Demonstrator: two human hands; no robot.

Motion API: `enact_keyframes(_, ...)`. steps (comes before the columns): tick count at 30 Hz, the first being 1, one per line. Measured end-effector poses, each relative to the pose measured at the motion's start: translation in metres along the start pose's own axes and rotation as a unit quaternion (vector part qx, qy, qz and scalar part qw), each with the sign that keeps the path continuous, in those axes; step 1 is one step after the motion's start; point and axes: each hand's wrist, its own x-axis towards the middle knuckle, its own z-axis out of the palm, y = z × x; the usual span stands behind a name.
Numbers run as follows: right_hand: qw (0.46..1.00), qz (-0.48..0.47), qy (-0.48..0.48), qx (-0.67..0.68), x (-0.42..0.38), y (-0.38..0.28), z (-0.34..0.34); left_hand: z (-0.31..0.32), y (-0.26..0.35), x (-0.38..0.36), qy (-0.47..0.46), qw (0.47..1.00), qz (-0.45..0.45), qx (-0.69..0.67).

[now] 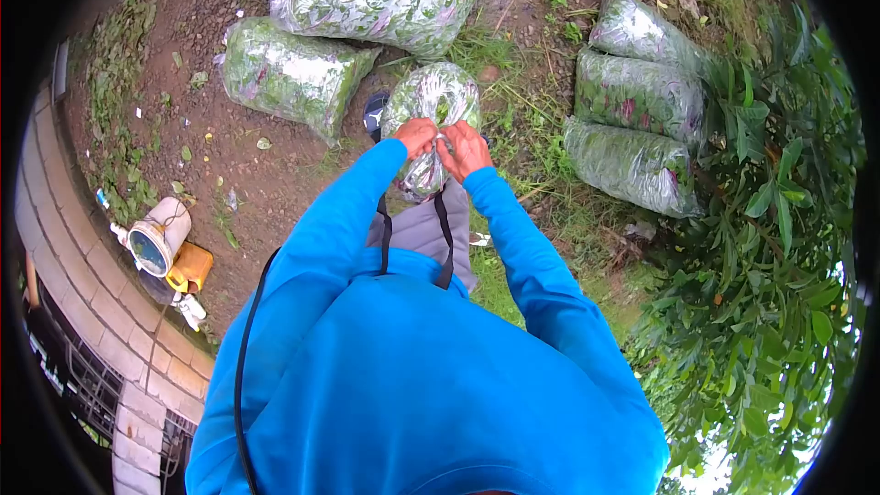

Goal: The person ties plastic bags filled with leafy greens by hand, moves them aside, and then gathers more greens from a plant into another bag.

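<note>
A clear plastic bag (431, 92) packed with green and purplish leaves stands in front of my legs. Its gathered neck is between my two hands. My left hand (418, 136) is closed on the neck from the left, fingers bent inward. From the right, my right hand (465, 150) pinches the same gathered plastic. The hands nearly meet, and their fingertips partly hide the neck. Blue sleeves cover both arms.
Filled bags lie at the upper left (293, 73) and on the right (637, 96), beside a leafy bush (761, 312). A white bucket (151, 247) and a yellow container (190, 266) sit near the brick edge (101, 312) at left.
</note>
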Motion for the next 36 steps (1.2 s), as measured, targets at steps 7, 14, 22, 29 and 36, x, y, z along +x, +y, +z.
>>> enact_keyframes(7,0.997,0.041,-0.014,0.058,0.008,-0.005,0.004,-0.006,0.017,0.005,-0.043,0.978,-0.179,-0.097)
enact_keyframes(14,0.998,0.007,-0.027,0.054,0.011,-0.004,0.003,-0.011,0.005,0.008,-0.076,0.941,-0.249,-0.218)
enact_keyframes(22,0.976,-0.036,-0.213,0.036,0.02,0.019,-0.002,-0.006,-0.01,-0.022,0.014,0.966,-0.103,-0.235)
enact_keyframes(29,0.716,0.425,-0.343,0.435,0.026,0.039,0.007,-0.001,-0.008,-0.08,0.06,0.973,0.203,0.087)
enact_keyframes(36,0.667,0.463,-0.273,0.516,0.024,0.028,0.003,0.012,-0.003,-0.064,0.149,0.917,0.226,0.292)
